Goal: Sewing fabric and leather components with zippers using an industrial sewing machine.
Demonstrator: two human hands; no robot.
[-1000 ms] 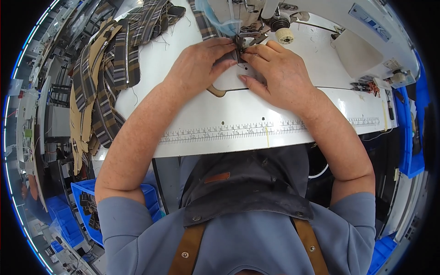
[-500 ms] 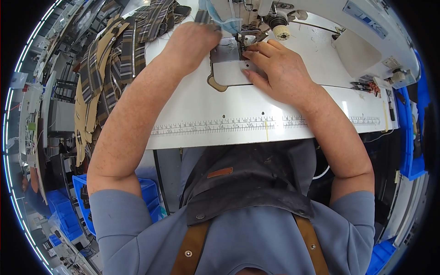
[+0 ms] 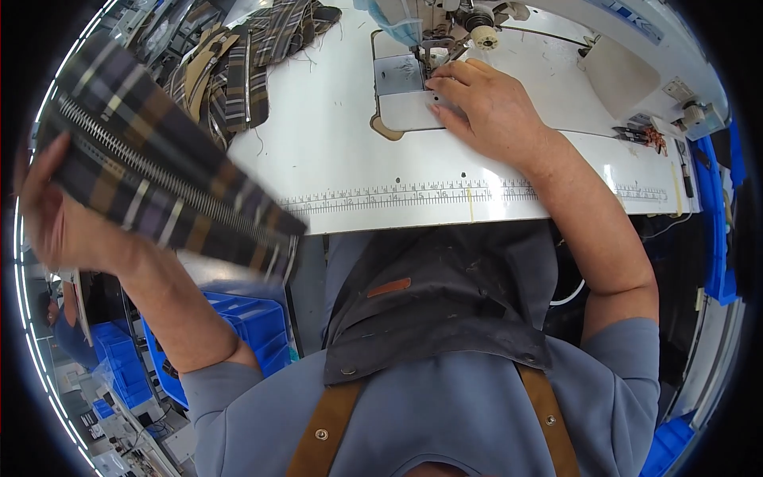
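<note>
My left hand [image 3: 75, 215] grips a strip of dark plaid fabric [image 3: 143, 143] with a metal zipper along it, lifted at the left of the sewing table and blurred by motion. My right hand [image 3: 497, 115] rests beside the needle and presser foot [image 3: 425, 63] of the white sewing machine [image 3: 624, 79], fingers loosely bent, thumb apart from them, fingertips at the metal needle plate [image 3: 395, 75]; I see nothing held in it. A light blue mask-like item [image 3: 393, 24] hangs at the machine head.
A pile of plaid and tan zippered strips [image 3: 270, 40] lies at back left. The white table [image 3: 334, 159] has a printed ruler. Small tools [image 3: 640, 137] lie at right. Blue bins [image 3: 250, 326] stand below left and along the right. Another person [image 3: 63, 314] appears at far left.
My left hand has left the needle area and swung far left, now holding up a zippered plaid strip. My right hand remains by the presser foot.
</note>
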